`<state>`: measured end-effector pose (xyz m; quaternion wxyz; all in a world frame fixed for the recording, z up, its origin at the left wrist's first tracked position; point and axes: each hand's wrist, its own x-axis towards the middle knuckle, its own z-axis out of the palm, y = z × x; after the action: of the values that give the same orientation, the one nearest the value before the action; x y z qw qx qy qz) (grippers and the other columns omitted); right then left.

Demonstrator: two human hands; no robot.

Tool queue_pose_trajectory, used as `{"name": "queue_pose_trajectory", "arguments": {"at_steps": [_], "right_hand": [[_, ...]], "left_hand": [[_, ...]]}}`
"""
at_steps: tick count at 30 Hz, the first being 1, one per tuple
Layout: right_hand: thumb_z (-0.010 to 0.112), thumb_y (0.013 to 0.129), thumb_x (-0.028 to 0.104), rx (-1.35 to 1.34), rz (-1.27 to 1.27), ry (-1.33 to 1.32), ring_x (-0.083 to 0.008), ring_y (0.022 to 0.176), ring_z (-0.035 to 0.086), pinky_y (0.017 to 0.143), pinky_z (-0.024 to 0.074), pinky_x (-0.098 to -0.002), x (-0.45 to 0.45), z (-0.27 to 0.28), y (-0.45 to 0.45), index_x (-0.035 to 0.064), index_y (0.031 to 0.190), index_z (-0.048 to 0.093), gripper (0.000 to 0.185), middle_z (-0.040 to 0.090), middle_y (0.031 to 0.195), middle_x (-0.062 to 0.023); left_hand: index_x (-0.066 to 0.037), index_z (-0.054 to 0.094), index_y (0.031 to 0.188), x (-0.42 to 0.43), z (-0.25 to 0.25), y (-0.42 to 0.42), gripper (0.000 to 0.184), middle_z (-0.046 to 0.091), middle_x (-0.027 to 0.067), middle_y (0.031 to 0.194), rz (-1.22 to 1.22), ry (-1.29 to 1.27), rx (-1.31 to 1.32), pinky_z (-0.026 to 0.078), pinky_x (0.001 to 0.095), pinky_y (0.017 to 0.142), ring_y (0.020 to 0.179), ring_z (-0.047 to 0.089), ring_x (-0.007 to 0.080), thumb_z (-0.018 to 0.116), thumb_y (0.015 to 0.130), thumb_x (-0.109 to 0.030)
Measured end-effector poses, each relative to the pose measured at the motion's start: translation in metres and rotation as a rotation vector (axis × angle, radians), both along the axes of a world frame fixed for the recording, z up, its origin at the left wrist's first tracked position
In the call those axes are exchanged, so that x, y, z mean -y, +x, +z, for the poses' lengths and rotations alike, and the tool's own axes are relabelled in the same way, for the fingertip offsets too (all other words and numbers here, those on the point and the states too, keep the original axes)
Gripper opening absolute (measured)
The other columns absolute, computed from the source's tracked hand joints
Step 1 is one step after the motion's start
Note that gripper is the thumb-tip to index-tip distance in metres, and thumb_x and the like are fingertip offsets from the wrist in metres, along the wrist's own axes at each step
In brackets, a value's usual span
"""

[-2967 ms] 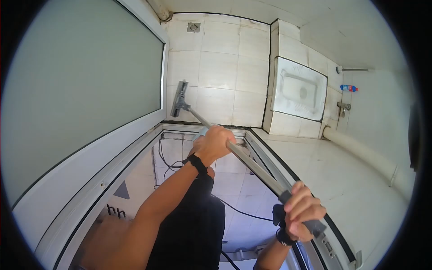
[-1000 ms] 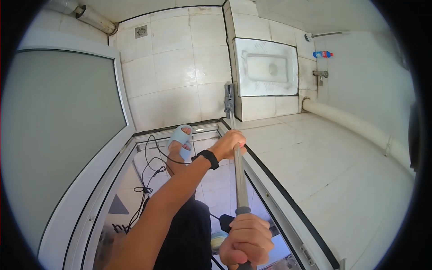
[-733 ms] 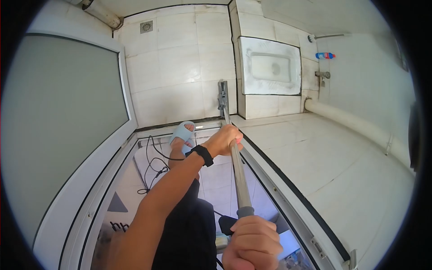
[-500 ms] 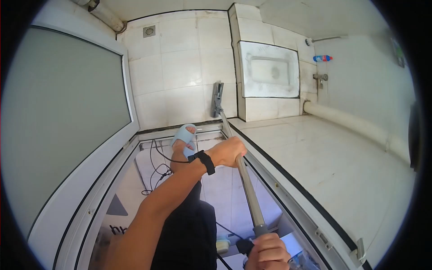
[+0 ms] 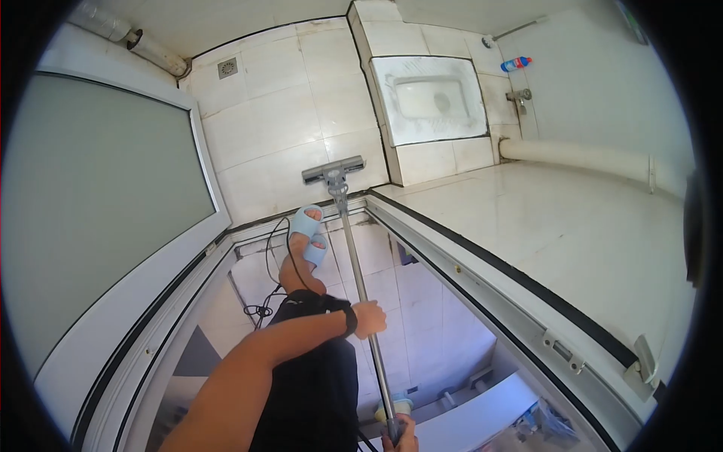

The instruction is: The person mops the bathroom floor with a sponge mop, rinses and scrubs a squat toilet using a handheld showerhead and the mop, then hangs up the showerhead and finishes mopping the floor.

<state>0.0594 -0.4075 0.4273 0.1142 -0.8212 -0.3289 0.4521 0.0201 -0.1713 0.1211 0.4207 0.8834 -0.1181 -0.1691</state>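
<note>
A mop with a grey head [image 5: 333, 170] and a long metal pole [image 5: 356, 260] stretches from the tiled floor toward me. Its head lies crosswise on the tiles just past the door threshold. Partway down the pole, my left hand [image 5: 369, 319] is closed around it; a black band circles that wrist. My right hand [image 5: 401, 435] grips the pole's lower end at the bottom edge, partly cut off by the frame. Close beside the pole are my feet in light blue slippers [image 5: 306, 221], at the threshold.
A white squat toilet [image 5: 429, 99] is set in a raised tiled step. A blue bottle [image 5: 516, 64] and a tap [image 5: 520, 96] are beyond it. A floor drain [image 5: 227, 68] sits at the back left. A frosted door [image 5: 120, 196] stands left; black cable [image 5: 257, 309] loops near my leg.
The mop head has swung from pointing lengthwise to lying crosswise and shifted left. Both hands have moved lower in view and left, still on the pole. The view has turned slightly.
</note>
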Motion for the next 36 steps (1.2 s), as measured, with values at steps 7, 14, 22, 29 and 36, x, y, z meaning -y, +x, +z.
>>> {"name": "queue_pose_trajectory", "arguments": {"at_steps": [7, 14, 22, 29, 36], "right_hand": [[0.061, 0.093, 0.019, -0.001, -0.148, -0.265, -0.0386, 0.067, 0.064, 0.059, 0.0482, -0.0432, 0.076, -0.016, -0.035, 0.0067, 0.139, 0.045, 0.050, 0.064, 0.081, -0.0265], [0.056, 0.097, 0.017, -0.056, -0.244, -0.276, -0.0391, 0.089, 0.066, 0.076, 0.0523, -0.0436, 0.126, -0.076, -0.050, 0.0073, 0.138, 0.048, 0.042, 0.064, 0.113, -0.0257], [0.060, 0.092, 0.017, -0.080, -0.206, -0.231, -0.0330, 0.069, 0.068, 0.063, 0.0511, -0.0388, 0.016, -0.186, -0.038, 0.0029, 0.140, 0.045, 0.052, 0.064, 0.082, -0.0250], [0.058, 0.093, 0.008, -0.212, -0.188, 0.034, -0.0141, 0.068, 0.051, 0.064, 0.0470, -0.0294, -0.167, -0.255, 0.012, 0.0020, 0.141, 0.045, 0.050, 0.060, 0.079, -0.0159], [0.055, 0.094, 0.014, -0.206, -0.141, 0.219, -0.0456, 0.073, 0.061, 0.064, 0.0493, -0.0419, -0.280, -0.299, 0.063, 0.0029, 0.140, 0.045, 0.048, 0.061, 0.082, -0.0290]], "left_hand": [[-0.014, 0.066, 0.081, 0.084, -0.030, -0.008, 0.014, 0.066, 0.0061, 0.084, -0.002, -0.114, -0.053, 0.047, 0.0405, 0.083, 0.087, 0.065, 0.0266, 0.071, 0.069, -0.019], [-0.016, 0.067, 0.081, 0.102, -0.071, -0.015, 0.017, 0.067, 0.0041, 0.084, -0.038, -0.074, -0.055, 0.046, 0.0397, 0.083, 0.086, 0.065, 0.0245, 0.074, 0.066, -0.021], [-0.015, 0.066, 0.068, 0.020, -0.171, -0.019, 0.004, 0.064, 0.0063, 0.070, 0.219, 0.164, 0.037, 0.046, 0.0393, 0.079, 0.080, 0.062, 0.0255, 0.066, 0.068, -0.019], [-0.006, 0.061, 0.111, -0.131, -0.160, 0.000, 0.032, 0.046, 0.0236, 0.134, 0.848, 0.371, 0.170, 0.028, 0.0479, 0.114, 0.132, 0.040, 0.0389, 0.058, 0.080, -0.007], [-0.005, 0.047, 0.133, -0.184, -0.116, 0.015, 0.057, 0.029, 0.0286, 0.149, 1.050, 0.425, 0.003, 0.028, 0.0487, 0.112, 0.137, 0.033, 0.0399, 0.060, 0.077, -0.001]]}}
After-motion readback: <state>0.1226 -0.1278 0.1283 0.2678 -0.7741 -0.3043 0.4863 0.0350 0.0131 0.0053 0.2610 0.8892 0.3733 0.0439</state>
